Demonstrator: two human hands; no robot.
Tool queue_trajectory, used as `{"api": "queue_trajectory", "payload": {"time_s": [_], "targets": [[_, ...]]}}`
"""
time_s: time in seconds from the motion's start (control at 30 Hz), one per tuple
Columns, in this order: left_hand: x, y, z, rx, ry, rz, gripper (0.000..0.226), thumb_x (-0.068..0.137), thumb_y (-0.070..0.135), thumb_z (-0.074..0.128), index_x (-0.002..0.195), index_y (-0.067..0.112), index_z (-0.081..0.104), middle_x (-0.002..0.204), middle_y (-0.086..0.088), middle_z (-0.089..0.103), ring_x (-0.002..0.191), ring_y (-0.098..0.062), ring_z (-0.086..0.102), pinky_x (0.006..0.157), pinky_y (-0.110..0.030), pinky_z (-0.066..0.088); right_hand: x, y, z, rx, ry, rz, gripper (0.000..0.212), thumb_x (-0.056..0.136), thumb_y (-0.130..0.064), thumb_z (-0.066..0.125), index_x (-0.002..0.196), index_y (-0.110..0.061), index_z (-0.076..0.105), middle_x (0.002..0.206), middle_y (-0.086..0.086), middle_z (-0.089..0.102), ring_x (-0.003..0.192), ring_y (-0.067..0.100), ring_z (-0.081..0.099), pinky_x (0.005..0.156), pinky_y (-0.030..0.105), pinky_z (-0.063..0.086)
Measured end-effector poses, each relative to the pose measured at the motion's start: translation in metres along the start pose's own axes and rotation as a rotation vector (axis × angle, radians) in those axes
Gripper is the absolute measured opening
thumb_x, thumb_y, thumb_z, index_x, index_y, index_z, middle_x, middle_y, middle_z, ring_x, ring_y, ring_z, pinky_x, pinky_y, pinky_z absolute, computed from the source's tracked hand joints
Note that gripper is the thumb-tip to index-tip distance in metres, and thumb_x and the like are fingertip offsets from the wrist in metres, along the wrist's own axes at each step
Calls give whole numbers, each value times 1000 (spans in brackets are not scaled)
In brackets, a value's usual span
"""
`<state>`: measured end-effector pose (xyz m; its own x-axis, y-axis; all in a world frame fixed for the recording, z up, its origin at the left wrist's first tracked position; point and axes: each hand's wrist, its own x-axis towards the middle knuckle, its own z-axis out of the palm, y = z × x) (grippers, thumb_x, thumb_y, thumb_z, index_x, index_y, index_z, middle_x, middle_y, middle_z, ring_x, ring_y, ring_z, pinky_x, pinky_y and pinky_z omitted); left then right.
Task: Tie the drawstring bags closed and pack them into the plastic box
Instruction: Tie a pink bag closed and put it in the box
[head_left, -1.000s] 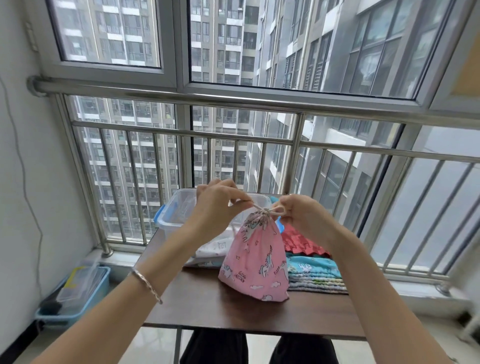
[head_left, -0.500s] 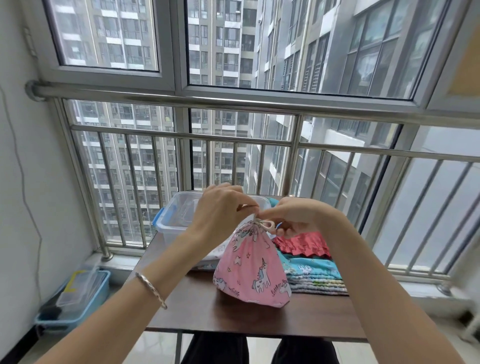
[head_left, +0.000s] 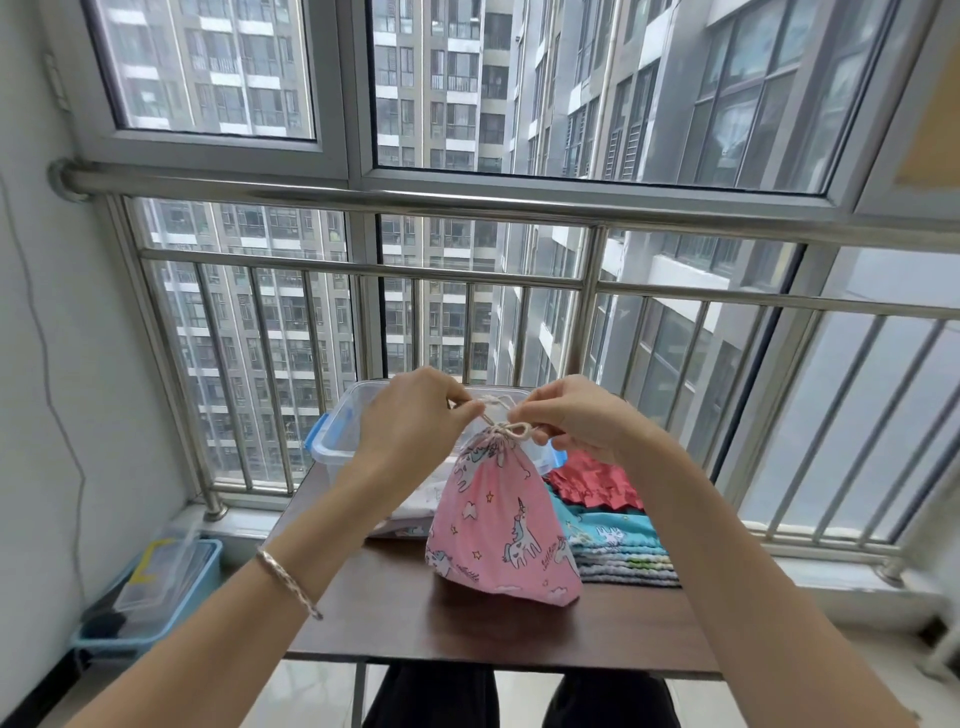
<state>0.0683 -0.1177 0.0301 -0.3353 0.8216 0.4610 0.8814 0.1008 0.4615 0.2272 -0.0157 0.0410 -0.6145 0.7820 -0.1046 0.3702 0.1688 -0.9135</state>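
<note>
A pink unicorn-print drawstring bag (head_left: 498, 530) stands upright on the dark wooden table (head_left: 415, 623), its neck gathered. A cream drawstring (head_left: 506, 422) is knotted above the neck. My left hand (head_left: 410, 421) pinches one end of the cord and my right hand (head_left: 574, 418) pinches the other, one on each side of the knot. Behind the bag stands the clear plastic box (head_left: 343, 431) with blue clips; white cloth shows inside it.
A stack of folded bags (head_left: 618, 540), red on top and teal below, lies right of the pink bag. A steel window railing (head_left: 467, 208) runs close behind the table. On the floor at left sits a blue bin (head_left: 156, 592).
My hands have drawn apart again, pulling the cord ends sideways above the bag's neck. The bag stays upright on the table.
</note>
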Motion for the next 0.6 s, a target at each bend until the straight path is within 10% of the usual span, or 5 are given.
{"api": "queue_trajectory", "payload": {"time_s": [0.27,0.6], "targets": [[5,-5,-10,-509,-204,-136,13,85,20,71,93,10,74,74,-1,74,65,-10,72,56,-20,53,7,4,17,36,213,-116,9,82,-8,69,87,-2,73,74,9,65,54,9,46,50,17,38],[13,-14,10,-461,-159,229,48,86,17,69,132,20,57,124,9,64,115,1,57,96,-15,44,6,-7,18,-146,65,-163,10,80,-9,69,86,-10,77,73,6,63,53,7,40,47,17,34]]}}
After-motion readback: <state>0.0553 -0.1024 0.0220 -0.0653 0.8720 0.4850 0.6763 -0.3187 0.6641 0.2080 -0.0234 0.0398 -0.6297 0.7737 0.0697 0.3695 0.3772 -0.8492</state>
